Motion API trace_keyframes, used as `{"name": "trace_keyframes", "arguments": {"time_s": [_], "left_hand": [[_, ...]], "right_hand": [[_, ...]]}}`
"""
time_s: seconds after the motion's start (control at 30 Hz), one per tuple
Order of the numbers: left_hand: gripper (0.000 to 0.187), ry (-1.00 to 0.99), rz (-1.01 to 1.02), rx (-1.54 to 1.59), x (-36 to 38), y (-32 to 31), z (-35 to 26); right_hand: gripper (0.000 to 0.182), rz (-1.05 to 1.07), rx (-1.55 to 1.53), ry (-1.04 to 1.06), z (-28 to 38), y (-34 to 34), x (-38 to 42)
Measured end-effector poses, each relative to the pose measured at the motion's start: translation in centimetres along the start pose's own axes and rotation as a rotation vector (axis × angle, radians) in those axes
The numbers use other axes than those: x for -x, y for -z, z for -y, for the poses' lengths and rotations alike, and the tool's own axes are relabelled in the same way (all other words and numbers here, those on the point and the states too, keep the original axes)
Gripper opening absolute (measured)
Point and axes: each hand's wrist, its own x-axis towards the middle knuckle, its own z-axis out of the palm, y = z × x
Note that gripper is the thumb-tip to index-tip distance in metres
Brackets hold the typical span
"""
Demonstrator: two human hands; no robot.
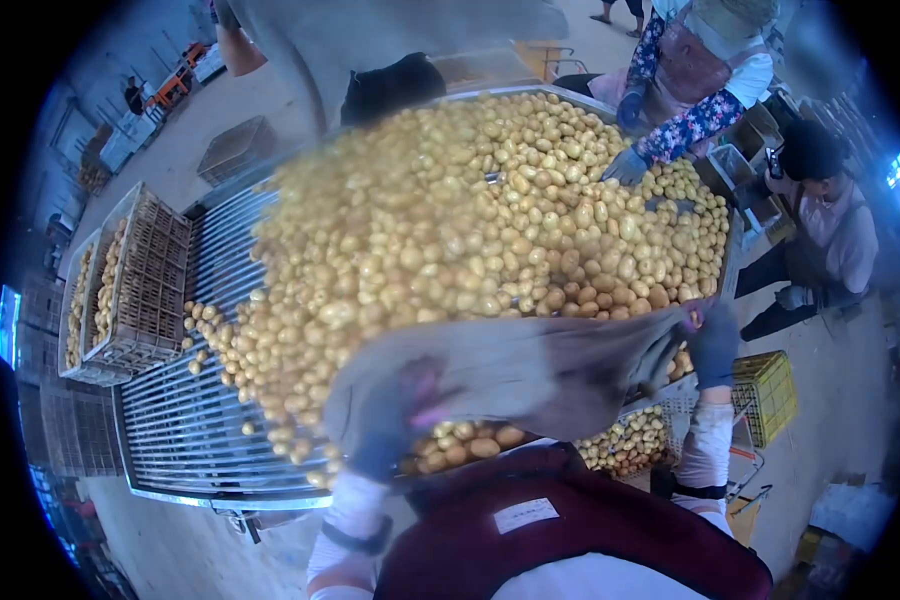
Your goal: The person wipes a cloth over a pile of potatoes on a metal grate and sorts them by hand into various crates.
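A grey-brown cloth (510, 365) is stretched between my two gloved hands, over the near edge of a large heap of potatoes (560, 205). My left hand (382, 425) is closed on the cloth's left end, blurred by motion. At the other end my right hand (713, 345) grips a bunched corner, above the table's right edge. The cloth hides part of the potatoes, and several show beneath it near my apron. The potatoes lie on a metal sorting table with slatted bars (210, 445).
Crates of potatoes (135, 290) stand on the table's left end. A yellow crate (765, 398) is at the right, beside a container of potatoes (625, 440) below the edge. Across the table a co-worker's gloved hand (625, 165) touches the potatoes. Another person (825, 220) is at the right.
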Motion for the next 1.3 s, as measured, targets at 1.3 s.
{"name": "trace_keyframes", "arguments": {"time_s": [1.3], "left_hand": [[0.04, -0.021, -0.18, -0.515, -11.1, -4.0, 6.7]], "right_hand": [[0.065, 0.124, 0.079, -0.054, 2.4, -23.6, -6.3]]}}
